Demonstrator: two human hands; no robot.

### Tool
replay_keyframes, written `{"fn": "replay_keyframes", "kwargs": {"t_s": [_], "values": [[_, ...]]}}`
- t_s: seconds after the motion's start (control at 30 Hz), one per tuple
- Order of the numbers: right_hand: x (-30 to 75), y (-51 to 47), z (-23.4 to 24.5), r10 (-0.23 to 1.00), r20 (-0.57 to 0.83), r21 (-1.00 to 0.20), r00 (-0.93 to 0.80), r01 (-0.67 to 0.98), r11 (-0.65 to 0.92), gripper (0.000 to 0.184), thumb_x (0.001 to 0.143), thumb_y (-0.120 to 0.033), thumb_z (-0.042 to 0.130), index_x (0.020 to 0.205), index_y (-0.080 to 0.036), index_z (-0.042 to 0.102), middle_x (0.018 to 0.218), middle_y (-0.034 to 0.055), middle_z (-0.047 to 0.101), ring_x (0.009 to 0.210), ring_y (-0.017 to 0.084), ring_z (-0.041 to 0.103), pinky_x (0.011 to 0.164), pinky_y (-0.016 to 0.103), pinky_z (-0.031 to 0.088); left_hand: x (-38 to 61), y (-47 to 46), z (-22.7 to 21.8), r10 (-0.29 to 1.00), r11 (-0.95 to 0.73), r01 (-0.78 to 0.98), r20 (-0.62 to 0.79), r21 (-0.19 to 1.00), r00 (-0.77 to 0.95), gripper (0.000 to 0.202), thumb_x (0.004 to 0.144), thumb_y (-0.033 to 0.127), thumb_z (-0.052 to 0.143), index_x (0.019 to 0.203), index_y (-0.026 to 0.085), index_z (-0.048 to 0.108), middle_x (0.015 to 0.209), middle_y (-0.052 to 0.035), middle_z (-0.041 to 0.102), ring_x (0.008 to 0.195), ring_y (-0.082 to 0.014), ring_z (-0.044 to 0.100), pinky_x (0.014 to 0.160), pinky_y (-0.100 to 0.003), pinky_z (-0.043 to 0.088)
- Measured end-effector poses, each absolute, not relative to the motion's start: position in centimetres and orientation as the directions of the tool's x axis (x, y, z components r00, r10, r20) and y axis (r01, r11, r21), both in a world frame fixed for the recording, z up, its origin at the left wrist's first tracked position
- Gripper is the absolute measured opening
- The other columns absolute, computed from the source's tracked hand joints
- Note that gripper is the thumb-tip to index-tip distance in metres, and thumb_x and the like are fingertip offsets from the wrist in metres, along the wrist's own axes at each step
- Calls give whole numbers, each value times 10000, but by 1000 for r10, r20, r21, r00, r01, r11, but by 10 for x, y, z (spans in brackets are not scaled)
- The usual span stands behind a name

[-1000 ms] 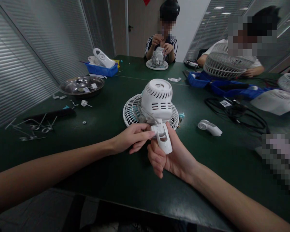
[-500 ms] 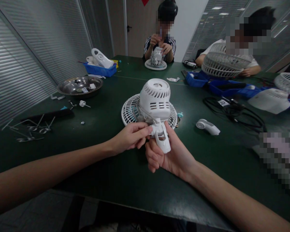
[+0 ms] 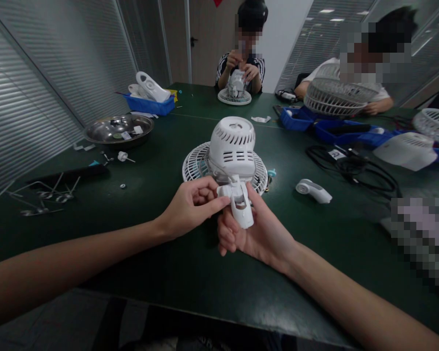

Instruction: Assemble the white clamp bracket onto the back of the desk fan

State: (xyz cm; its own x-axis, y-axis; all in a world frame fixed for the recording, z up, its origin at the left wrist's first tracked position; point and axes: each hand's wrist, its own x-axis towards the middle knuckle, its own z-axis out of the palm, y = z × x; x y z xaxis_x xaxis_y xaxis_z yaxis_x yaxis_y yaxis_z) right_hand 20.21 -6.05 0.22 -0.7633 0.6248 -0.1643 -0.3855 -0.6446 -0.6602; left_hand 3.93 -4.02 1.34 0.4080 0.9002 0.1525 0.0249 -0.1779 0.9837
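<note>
A small white fan lies grille-down in front of me, its slotted motor housing [image 3: 233, 141] on top and the round grille [image 3: 194, 163] beneath. From the housing's near side a forked white neck piece [image 3: 243, 217] sticks out towards me. My right hand [image 3: 254, 234] wraps round this neck piece from below, thumb along its right side. With thumb and forefinger, my left hand [image 3: 192, 204] grips the white round end [image 3: 224, 191] on the left of the neck joint. A loose white handle-like part [image 3: 313, 190] rests to the right.
On the left are a metal bowl [image 3: 146, 136] of small parts, bent wire pieces [image 3: 44, 195], a small nut [image 3: 123, 185] and a blue bin [image 3: 149, 106]. A coiled black cable [image 3: 362, 170] and blue trays [image 3: 296, 121] lie right. Two people sit across, one handling another fan [image 3: 234, 96].
My left fingers have shifted on the joint's round end, the forefinger now more raised and curled. My right hand keeps its grip. The whole view has moved slightly.
</note>
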Motion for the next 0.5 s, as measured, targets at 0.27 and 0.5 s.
{"fn": "replay_keyframes", "kwargs": {"t_s": [0.27, 0.5], "values": [[216, -50, 2, 590, -252, -797, -767, -182, -576, 801, 847, -753, 139, 775, -115, 618, 665, 74, 656, 601, 164, 669, 677, 332, 548, 38, -43, 12, 903, -313, 107, 260, 944, 342, 132, 818, 231, 618, 801, 120, 548, 627, 42, 534, 467, -32, 478, 409, -139, 386], [236, -48, 10, 923, 9, -978, -384, 190, 88, 603, 938, -548, 340, 526, -160, 549, 411, 17, 551, 405, 98, 542, 485, 217, 449, 38, -41, 10, 893, -263, 117, 196, 958, 405, 155, 836, 262, 613, 802, 134, 532, 648, 39, 527, 490, -38, 476, 432, -149, 397]]}}
